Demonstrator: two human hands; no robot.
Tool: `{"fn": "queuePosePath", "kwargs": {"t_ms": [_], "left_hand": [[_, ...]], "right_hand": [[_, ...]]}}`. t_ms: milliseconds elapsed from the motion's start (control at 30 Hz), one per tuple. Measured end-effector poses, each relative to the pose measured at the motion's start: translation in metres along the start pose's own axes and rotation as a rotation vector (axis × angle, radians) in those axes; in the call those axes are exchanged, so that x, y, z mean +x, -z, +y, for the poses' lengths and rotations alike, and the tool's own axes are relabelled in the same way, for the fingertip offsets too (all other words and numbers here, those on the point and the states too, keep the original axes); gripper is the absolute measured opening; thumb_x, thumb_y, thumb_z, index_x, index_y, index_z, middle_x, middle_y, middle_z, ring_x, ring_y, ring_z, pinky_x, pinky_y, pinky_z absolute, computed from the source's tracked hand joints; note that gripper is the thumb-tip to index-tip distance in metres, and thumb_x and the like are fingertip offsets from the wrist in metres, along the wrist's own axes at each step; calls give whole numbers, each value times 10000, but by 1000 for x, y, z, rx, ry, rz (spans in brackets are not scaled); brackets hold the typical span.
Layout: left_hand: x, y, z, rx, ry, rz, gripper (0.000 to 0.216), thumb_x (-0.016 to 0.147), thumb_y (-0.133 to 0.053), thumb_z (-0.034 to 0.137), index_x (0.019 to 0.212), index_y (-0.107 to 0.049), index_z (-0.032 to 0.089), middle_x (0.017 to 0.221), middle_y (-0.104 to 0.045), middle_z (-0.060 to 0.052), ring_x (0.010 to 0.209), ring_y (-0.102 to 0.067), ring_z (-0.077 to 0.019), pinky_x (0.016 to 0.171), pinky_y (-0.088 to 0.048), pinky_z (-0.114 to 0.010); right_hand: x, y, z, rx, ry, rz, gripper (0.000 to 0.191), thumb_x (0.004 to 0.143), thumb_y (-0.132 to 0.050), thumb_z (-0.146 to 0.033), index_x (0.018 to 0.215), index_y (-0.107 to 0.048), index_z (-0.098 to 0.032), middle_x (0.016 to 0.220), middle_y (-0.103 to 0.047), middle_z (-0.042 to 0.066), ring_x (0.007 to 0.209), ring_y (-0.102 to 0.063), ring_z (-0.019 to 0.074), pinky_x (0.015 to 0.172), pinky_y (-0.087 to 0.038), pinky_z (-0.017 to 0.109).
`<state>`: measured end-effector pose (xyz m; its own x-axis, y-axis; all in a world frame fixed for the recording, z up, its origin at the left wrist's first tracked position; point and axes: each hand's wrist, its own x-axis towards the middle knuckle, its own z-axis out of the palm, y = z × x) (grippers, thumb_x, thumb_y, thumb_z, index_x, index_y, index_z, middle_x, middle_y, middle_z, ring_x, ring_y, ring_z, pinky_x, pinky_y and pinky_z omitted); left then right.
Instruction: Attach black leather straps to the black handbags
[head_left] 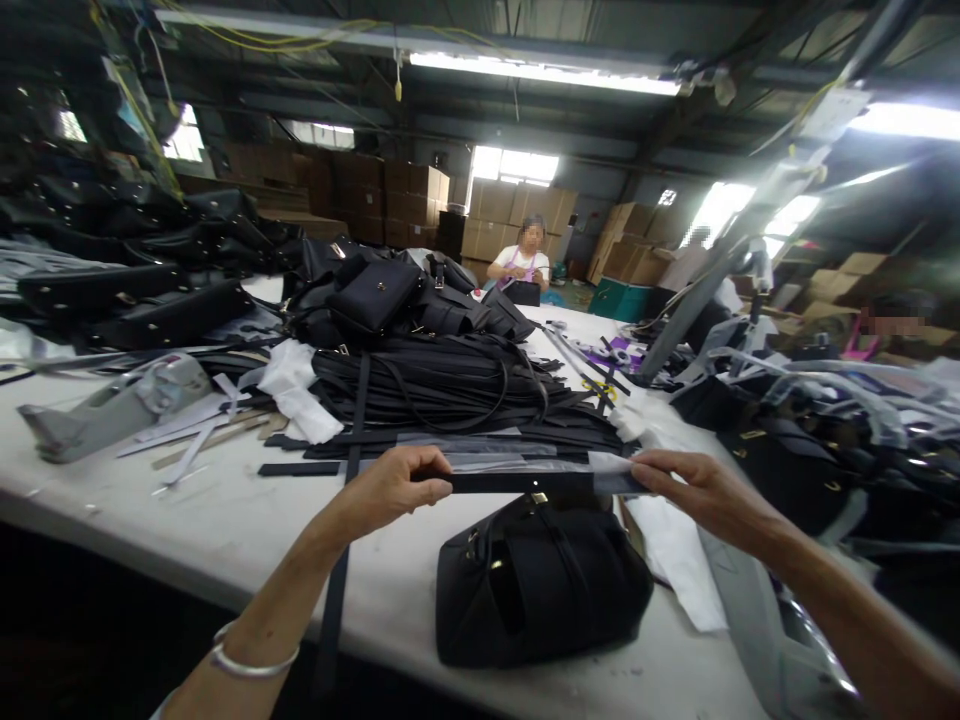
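A black strap with clear plastic film along it is stretched level between my two hands. My left hand pinches it between thumb and fingers on the left. On the right, my right hand grips the film and strap with thumb and fingertips. Just below the strap, a black handbag with gold fittings rests on the white table near its front edge. Another long black strap hangs over that edge beside my left wrist.
Bundled black straps lie behind my hands, with black bags heaped beyond. A grey tape dispenser stands at left near white paper. More bags and a slanted grey post are at right. A co-worker sits across the table.
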<state>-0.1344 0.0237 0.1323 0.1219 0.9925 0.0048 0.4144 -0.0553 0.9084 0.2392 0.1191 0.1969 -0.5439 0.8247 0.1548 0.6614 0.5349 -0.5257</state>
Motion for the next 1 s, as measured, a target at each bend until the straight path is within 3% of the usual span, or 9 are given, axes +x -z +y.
{"fn": "queuePosePath", "kwargs": {"t_ms": [233,467,633,733,833,900,1000], "left_hand": [[-2,-19,7,-196,36,27,161,761,-618,299,823,-619,150,587,-575,52,429,-393,-52,393,-293,-158],[-3,-39,7,-565,-7,-70,334,819,-599,481,839,-551,151,554,-578,42,342,-374,-28,337,-251,-142],[-7,-43,8,-569,20,-92,293,834,-585,424,897,-572,139,562,-577,39,344,-376,-29,343,-255,-141],[-15,-42,10,-467,3,-24,173,823,-588,312,906,-557,164,612,-591,38,392,-423,-50,377,-310,-155],[-29,-44,12,-152,-198,179,21,841,-558,202,861,-557,195,730,-621,8,585,-564,-107,554,-466,-216],[-39,-47,11,147,-446,314,86,879,-518,161,861,-587,208,797,-657,-23,723,-617,-144,685,-502,-266],[-52,-50,8,512,-805,427,186,892,-507,100,960,-616,234,947,-720,-61,787,-657,-163,724,-514,-303]], "right_hand": [[18,-11,-18,-68,33,-120,344,903,-501,-474,886,-749,-235,838,-738,8,758,-661,208,662,-492,265],[27,-26,-46,23,49,-242,361,925,-457,-455,897,-724,-213,792,-706,11,745,-632,187,653,-472,260],[23,-38,-60,111,40,-352,216,853,-596,-392,922,-721,-229,836,-716,-11,770,-636,180,667,-465,247],[20,-41,-57,22,84,-307,116,816,-641,-324,871,-694,-237,797,-700,-20,736,-629,172,651,-455,246],[14,-46,-52,-127,228,-90,39,830,-597,-250,815,-622,-225,759,-648,-5,690,-593,161,628,-435,254],[8,-51,-48,-190,348,77,90,854,-548,-220,765,-563,-218,750,-614,15,678,-569,160,632,-429,263],[1,-58,-46,-221,488,241,168,869,-523,-188,707,-499,-223,752,-603,32,680,-559,160,641,-432,265]]}}
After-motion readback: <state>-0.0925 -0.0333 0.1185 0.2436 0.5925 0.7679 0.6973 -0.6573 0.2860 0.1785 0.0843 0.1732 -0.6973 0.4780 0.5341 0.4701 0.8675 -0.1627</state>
